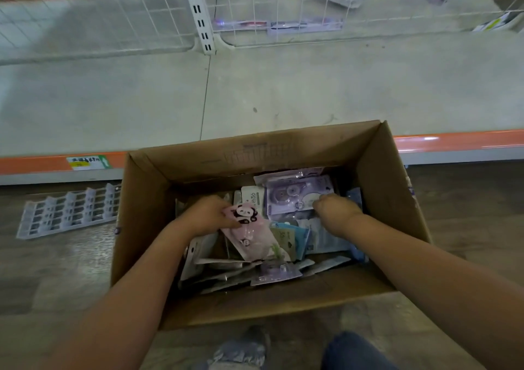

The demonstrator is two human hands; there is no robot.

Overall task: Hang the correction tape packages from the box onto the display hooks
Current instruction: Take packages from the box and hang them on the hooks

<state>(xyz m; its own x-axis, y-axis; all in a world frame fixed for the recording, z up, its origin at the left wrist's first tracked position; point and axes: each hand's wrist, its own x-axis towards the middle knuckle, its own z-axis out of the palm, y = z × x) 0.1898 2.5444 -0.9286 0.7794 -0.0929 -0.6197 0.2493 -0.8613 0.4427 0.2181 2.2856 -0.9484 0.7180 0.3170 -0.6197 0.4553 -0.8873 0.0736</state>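
Correction tape packages [272,244] mostly lie heaped in the box [397,188]; my left hand [208,213] pinches a pink panda pack [249,232], my right hand [334,209] curls on a purple pack [295,193] at one o'clock (few hang on the grid [283,23] at twelve).

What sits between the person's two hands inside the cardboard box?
In the head view, between the left hand and right hand lie the pink panda package and a white package.
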